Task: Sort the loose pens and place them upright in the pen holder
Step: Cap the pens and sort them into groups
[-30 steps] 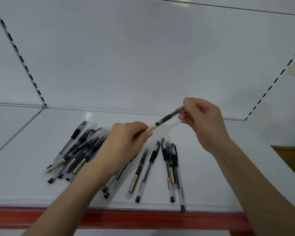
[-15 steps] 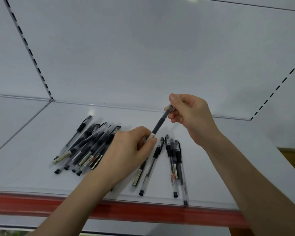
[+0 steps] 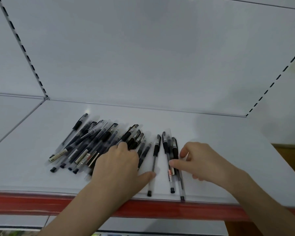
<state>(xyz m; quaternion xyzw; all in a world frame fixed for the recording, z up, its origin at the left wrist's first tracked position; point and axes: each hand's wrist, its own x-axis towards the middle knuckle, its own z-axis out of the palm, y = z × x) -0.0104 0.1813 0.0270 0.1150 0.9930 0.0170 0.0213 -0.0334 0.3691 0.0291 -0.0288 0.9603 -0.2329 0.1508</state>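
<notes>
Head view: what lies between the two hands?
In the head view, one pen by the left hand and a pen cluster at the right hand.

Legible text: none.

Pile of pens (image 3: 99,142), left part of the shelf (image 3: 228,159), towards its front edge: several barrels carry pale paper labels. A cream label (image 3: 58,154) shows dark print, too blurred to read. A striped label (image 3: 89,158) shows red and dark marks, not decipherable.

Group of three pens (image 3: 169,147), just right of the middle, reaching the front edge: one sticker (image 3: 171,173) with red print, unreadable.
</notes>
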